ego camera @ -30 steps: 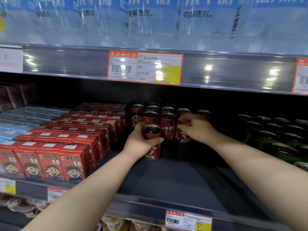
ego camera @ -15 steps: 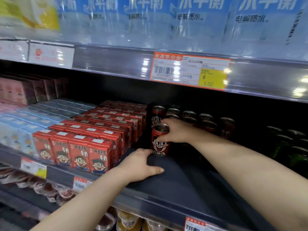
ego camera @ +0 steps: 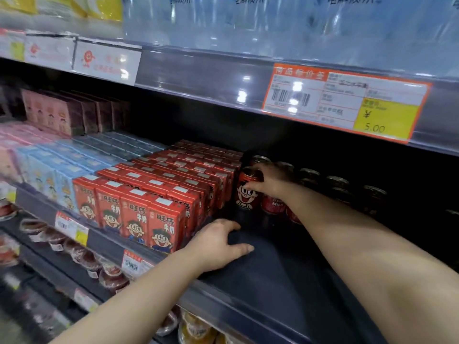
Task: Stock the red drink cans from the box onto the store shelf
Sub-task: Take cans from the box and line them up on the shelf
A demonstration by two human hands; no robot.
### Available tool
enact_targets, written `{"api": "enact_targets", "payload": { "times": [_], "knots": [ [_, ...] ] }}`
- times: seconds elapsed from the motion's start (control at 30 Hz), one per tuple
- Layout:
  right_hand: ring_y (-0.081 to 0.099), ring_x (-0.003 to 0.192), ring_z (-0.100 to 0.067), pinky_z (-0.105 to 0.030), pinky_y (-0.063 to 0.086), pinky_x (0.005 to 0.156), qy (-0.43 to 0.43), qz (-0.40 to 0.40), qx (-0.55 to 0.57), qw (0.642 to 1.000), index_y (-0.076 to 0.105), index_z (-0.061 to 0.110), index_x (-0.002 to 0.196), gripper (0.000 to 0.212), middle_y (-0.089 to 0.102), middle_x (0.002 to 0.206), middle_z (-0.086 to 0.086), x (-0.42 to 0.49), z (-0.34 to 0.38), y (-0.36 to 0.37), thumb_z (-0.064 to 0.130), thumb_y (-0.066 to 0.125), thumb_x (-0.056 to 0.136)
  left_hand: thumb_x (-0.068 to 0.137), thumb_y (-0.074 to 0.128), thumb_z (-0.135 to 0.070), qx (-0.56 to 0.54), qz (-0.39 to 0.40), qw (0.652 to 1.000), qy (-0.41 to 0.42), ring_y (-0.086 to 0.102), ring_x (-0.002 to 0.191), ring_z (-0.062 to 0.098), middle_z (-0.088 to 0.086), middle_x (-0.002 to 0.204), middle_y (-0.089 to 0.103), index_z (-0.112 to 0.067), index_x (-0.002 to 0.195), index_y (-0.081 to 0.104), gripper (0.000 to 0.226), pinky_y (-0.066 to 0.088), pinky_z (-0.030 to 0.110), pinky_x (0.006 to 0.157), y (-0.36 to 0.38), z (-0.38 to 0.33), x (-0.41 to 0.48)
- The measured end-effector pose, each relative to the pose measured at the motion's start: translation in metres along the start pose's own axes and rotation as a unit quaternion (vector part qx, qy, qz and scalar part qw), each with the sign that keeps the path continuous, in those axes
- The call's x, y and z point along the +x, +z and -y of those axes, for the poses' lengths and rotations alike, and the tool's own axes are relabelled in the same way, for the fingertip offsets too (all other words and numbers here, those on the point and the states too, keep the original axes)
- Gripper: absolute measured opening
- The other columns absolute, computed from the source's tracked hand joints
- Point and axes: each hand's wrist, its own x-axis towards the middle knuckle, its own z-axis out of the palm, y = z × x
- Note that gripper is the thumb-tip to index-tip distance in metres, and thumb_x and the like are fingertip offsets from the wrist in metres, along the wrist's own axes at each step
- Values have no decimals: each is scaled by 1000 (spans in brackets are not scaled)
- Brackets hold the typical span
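On shelf [ego camera: 273, 274]: can [ego camera: 246, 192] upright, face fwd.

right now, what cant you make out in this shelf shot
Head view only:
- The box of cans: outside the frame.
- Cans behind the front red can: partly hidden by the right hand and forearm, and lost in shadow.
- Price tag small print: blurred and glared; only 5.00 reads.
- Bottles on the upper shelf: cut off by the top edge.
- Left hand: palm down on the shelf, underside hidden.
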Motion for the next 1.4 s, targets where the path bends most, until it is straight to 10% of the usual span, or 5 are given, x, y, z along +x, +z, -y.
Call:
{"api": "enact_targets", "payload": {
  "times": [0.5, 0.77, 1.0, 1.4],
  "knots": [
    [40, 132, -24, -30, 36, 103, -9, 115, 53, 992, 42, 18, 141, 64, 37, 147, -8, 3, -39, -29, 14, 67, 82, 81, 63, -54, -15, 11, 1000, 9, 45, 127, 16, -3, 140, 45, -23, 135, 49, 64, 37, 29, 107, -2, 2, 3],
    [42, 128, -29, -33, 38, 97, 41, 41, -28, 998, 43, 18, 139, 78, 39, 142, -11, 0, -36, -20, 63, 60, 78, 81, 62, -55, 21, 11, 999, 35, 44, 127, 13, -4, 139, 47, -23, 134, 49, 63, 35, 25, 107, 0, 5, 5],
    [39, 132, -24, -26, 33, 90, 34, 101, 113, 988, 36, 19, 142, 71, 37, 147, -7, -6, -40, -29, 23, 72, 81, 80, 62, -57, 21, 18, 999, 31, 47, 124, 14, -7, 140, 46, -25, 134, 49, 63, 39, 28, 105, -1, 4, 5],
    [44, 129, -24, -36, 40, 102, 30, 56, 176, 982, 42, 20, 138, 65, 42, 144, -8, -19, -54, -18, 18, 72, 81, 80, 62, -57, 36, 29, 998, 42, 43, 128, 14, -7, 139, 46, -26, 132, 51, 62, 36, 28, 107, -1, 2, 3]
  ]
}}
